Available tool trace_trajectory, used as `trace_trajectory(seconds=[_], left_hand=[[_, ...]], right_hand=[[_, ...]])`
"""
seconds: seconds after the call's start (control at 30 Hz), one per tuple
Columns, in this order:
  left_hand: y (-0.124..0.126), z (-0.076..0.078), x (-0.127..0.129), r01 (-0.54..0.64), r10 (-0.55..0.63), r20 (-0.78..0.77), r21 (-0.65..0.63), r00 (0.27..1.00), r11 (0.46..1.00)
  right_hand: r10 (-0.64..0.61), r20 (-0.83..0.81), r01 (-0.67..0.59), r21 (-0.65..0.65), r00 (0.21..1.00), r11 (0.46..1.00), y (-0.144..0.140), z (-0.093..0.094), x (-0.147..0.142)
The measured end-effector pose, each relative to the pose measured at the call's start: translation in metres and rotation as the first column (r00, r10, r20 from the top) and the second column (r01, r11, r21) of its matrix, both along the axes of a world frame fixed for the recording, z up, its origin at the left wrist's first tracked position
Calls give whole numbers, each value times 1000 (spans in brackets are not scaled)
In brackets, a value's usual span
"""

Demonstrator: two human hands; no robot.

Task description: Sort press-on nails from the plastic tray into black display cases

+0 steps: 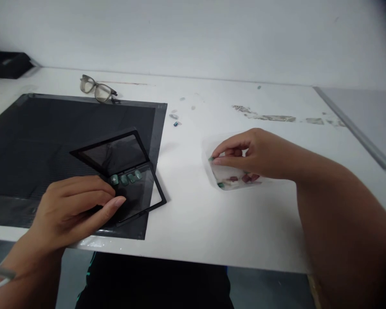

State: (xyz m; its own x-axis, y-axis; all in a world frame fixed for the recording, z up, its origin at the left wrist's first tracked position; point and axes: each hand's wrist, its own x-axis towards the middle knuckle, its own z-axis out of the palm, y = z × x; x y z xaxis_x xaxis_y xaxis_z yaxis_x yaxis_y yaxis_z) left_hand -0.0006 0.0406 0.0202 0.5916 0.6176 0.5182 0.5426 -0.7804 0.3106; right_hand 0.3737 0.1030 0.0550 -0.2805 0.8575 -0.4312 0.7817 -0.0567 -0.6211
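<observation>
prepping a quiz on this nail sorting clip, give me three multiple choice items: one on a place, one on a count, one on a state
1. Where do the glasses lie?
A. at the far edge of the black mat
B. inside the clear tray
C. under the left hand

2. How many green nails sit in a row in the black case?
A. one
B. four
C. nine

3. How is the black case?
A. shut flat
B. open, lid raised
C. upside down

Answers: 1 A, they rest by the mat's back border. 2 B, four show beside the left hand. 3 B, the lid stands tilted up, while the right hand pinches a green nail over the clear tray.
</observation>
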Motion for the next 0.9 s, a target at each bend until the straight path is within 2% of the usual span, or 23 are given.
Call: trace_trajectory(seconds=[0.17, 0.33, 0.5, 0.63, 0.9], left_hand=[[-1, -2, -1, -6, 6, 1, -34, 1000, 999], [-1, 0, -1, 6, -7, -14, -28, 1000, 1000], [0, -1, 0, 2, -2, -5, -15, 1000, 1000], [-1, 0, 1, 10, -10, -35, -7, 999, 1000], [1, 5, 3, 0, 0, -46, 11, 999, 1000]], right_hand=[[2, 12, -2, 2, 1000, 1000, 0, 4, 2], [18, 104, -16, -20, 994, 1000, -1, 6, 5], [152, 159, -156, 14, 975, 988, -3, 8, 4], [221, 117, -220, -23, 968, 975, -4, 7, -2], [255, 5, -255, -14, 967, 967, -7, 0, -14]])
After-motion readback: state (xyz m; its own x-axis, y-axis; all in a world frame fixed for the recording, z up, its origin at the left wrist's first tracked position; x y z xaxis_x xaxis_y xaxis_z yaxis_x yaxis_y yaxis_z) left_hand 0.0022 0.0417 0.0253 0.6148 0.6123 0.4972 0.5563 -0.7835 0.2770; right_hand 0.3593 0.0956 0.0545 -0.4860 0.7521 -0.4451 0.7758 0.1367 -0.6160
